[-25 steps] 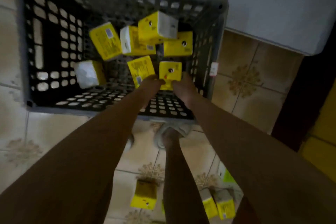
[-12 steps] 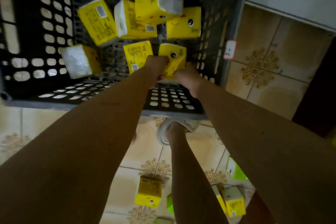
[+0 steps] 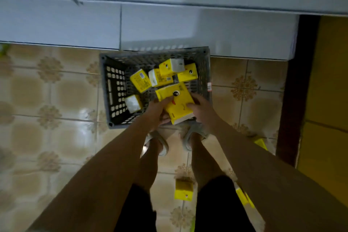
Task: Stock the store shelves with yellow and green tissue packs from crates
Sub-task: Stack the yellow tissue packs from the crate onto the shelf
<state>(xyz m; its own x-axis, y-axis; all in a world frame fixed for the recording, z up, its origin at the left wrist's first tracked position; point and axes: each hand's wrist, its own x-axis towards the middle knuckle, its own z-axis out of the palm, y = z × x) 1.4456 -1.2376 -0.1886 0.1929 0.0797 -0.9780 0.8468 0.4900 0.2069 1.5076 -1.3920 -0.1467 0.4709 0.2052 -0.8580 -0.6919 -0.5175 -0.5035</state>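
- Yellow tissue packs (image 3: 174, 100) sit clamped between our two hands, lifted just above the near end of the grey crate (image 3: 113, 88).
- Our left hand (image 3: 157, 112) curls around their left side; our right hand (image 3: 202, 109) grips the right.
- Five more yellow packs (image 3: 140, 80) lie loose in the crate.
- Several packs (image 3: 184, 189) lie on the floor tiles (image 3: 56, 100) by our feet.
- No shelf is in view, so we judge most stocking still lies ahead.
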